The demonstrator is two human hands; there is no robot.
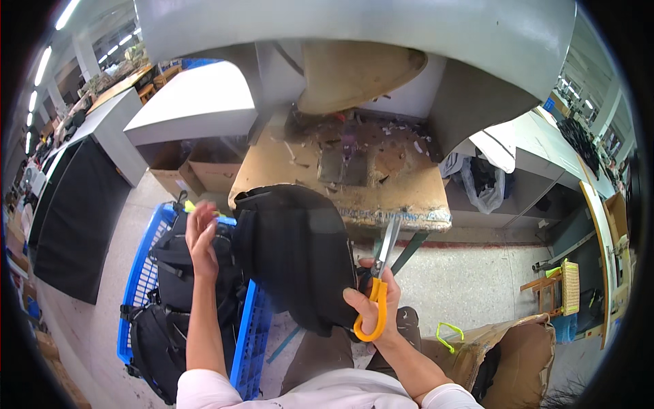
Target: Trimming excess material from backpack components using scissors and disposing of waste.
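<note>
My right hand is closed around scissors with orange handles, their metal blades pointing up and away from me. Its fingers also press against the edge of a black fabric piece, likely a bag, which rests on the front of the worktable and hangs over my lap. My left hand is raised to the left of that piece, above a blue plastic basket. Its fingers are slightly blurred and look apart, with a yellow-green strip close behind them. Black backpacks fill the basket.
The worn wooden worktable, littered with scraps, stands under a grey machine housing. A cardboard box with a yellow-green loop is at my right. A small wooden stool stands farther right. Cardboard boxes sit beneath the left table.
</note>
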